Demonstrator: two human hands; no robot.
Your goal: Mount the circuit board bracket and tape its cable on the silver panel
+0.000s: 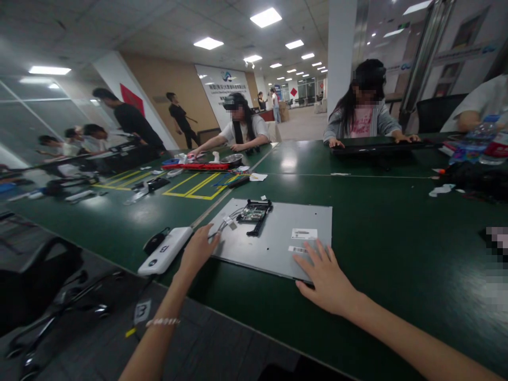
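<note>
A flat silver-grey display panel (289, 214) lies back side up on the green table in front of me. A small green circuit board (254, 212) with black brackets sits on its upper left part, and thin dark cables (228, 219) run from the board toward the left edge. My left hand (199, 247) rests at that edge by the cables, fingers extended and slightly bent. On the lower right part, near the white labels (305, 234), my right hand (327, 272) lies with its fingers spread. Neither hand appears to grip anything.
A white power bank (165, 251) lies left of the panel. Across the table are a red tray (198, 165) with parts and yellow tape lines (198, 197). Two people work opposite, one with hands on a black screen (381, 150). Bottles (494, 143) stand at right.
</note>
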